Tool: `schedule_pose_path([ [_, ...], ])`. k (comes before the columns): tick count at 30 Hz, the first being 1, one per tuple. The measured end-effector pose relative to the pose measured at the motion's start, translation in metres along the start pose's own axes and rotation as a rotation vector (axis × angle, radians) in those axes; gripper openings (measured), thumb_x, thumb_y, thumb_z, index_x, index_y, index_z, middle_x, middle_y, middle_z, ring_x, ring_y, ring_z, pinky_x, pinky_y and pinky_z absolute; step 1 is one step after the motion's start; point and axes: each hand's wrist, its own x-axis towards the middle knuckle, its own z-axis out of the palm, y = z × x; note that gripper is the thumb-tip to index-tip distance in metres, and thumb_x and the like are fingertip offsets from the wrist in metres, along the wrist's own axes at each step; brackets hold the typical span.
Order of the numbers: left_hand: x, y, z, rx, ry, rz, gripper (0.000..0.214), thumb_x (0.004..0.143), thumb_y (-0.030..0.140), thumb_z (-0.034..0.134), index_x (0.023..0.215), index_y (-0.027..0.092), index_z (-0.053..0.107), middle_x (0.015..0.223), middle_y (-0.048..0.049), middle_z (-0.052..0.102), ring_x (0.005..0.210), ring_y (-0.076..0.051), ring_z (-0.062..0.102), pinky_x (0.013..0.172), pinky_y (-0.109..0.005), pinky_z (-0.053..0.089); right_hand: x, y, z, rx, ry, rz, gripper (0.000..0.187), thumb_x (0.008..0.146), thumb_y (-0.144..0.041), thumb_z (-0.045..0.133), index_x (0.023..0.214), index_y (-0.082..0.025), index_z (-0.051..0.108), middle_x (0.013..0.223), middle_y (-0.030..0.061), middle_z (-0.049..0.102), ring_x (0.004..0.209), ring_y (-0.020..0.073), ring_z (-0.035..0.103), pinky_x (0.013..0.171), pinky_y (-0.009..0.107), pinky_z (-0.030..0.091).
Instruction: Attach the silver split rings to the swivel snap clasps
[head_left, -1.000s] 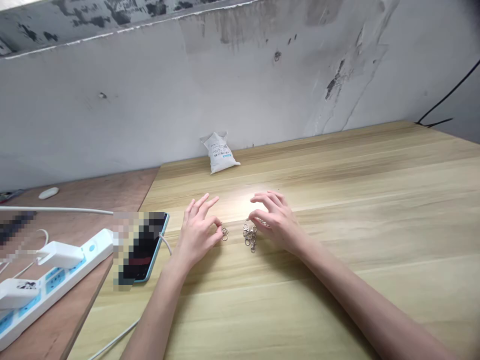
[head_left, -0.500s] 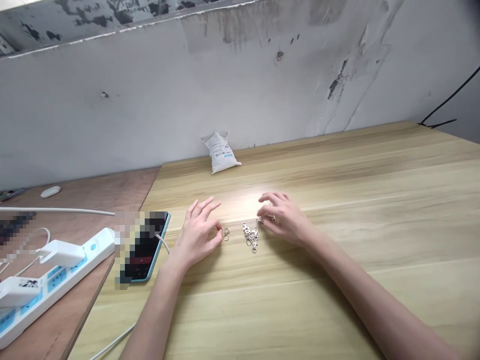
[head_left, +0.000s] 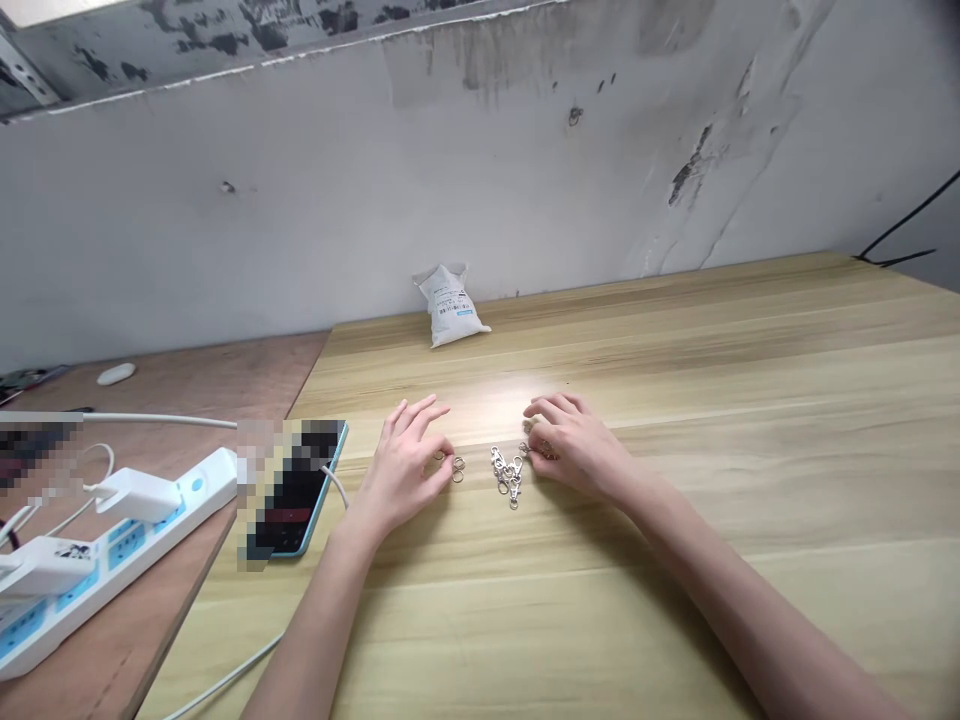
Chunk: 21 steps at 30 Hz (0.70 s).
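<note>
My left hand (head_left: 409,462) rests on the wooden table. Its thumb and index fingertips are pinched together beside small metal rings (head_left: 458,464), and the other fingers are raised and spread. What the pinch holds is hidden. Between my hands lies a little cluster of silver swivel clasps (head_left: 507,474). My right hand (head_left: 577,445) curls over more metal pieces, partly hidden under its palm. One silver swivel clasp (head_left: 525,448) sticks out at its thumb and index fingertips, which are closed at it.
A blue-edged phone (head_left: 304,495) with a cable lies left of my left hand. Farther left are a white power strip (head_left: 206,490) with chargers and a small white case (head_left: 116,374). A white packet (head_left: 453,308) stands against the wall.
The view has shifted slightly. My left thumb and index finger have come closer together by the rings. My right fingers have drawn in around the metal pieces.
</note>
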Motion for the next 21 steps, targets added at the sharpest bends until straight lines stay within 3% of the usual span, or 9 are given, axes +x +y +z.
schedule_pose_path([
  [9, 0.003, 0.019, 0.005, -0.153, 0.034, -0.005, 0.011, 0.089, 0.023, 0.056, 0.092, 0.025, 0.067, 0.133, -0.005, 0.058, 0.135, -0.026, 0.042, 0.114, -0.052, 0.029, 0.005, -0.02, -0.004, 0.098, 0.201, -0.099, 0.006, 0.086, -0.017, 0.062, 0.081, -0.021, 0.062, 0.1, 0.0063, 0.066, 0.097, 0.0211, 0.059, 0.095, 0.042, 0.042],
  [16, 0.006, 0.038, 0.01, -0.353, 0.067, -0.07, 0.008, 0.087, 0.026, 0.063, 0.091, 0.026, 0.07, 0.127, -0.0036, 0.061, 0.13, -0.026, 0.047, 0.111, -0.05, 0.033, 0.005, -0.037, -0.002, 0.209, 0.219, -0.096, 0.005, 0.087, -0.019, 0.06, 0.084, -0.021, 0.061, 0.097, 0.0063, 0.065, 0.094, 0.0216, 0.058, 0.089, 0.04, 0.042],
  [21, 0.007, 0.039, 0.01, -0.402, 0.102, -0.091, 0.009, 0.088, 0.024, 0.062, 0.089, 0.025, 0.07, 0.123, -0.0044, 0.063, 0.128, -0.026, 0.049, 0.108, -0.05, 0.037, 0.004, -0.04, -0.003, 0.222, 0.209, -0.079, 0.005, 0.087, -0.019, 0.059, 0.087, -0.023, 0.063, 0.099, 0.0065, 0.066, 0.092, 0.0222, 0.057, 0.087, 0.04, 0.041],
])
